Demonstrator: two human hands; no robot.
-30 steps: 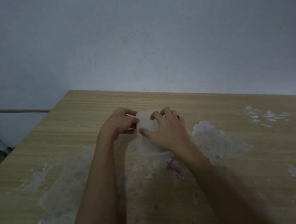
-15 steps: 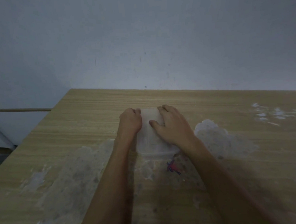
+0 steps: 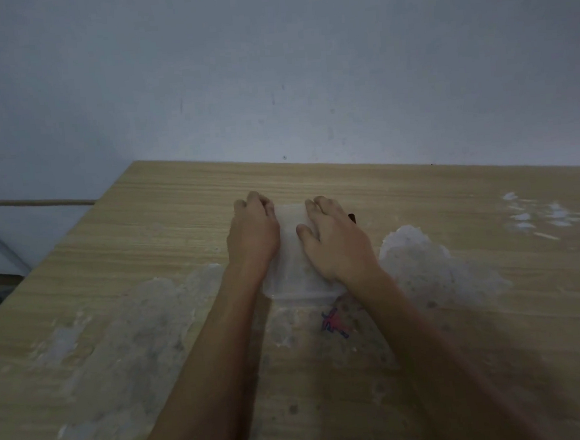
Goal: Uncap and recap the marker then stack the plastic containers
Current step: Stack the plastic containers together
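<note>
While pressed between hands [image 3: 297, 240] — container [image 3: 292, 254] lengthwise, away

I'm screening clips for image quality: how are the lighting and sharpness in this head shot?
Head view: dim and grainy, no glare; the translucent plastic container barely stands out between the left hand and right hand; the wood-grain table edges bow from the wide lens; the near forearms are soft.

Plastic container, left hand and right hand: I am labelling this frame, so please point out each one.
plastic container [image 3: 292, 254], head view, on the clear top face between the hands.
left hand [image 3: 253, 234], head view, on the back of the hand.
right hand [image 3: 338, 242], head view, on the back of the hand.
</note>
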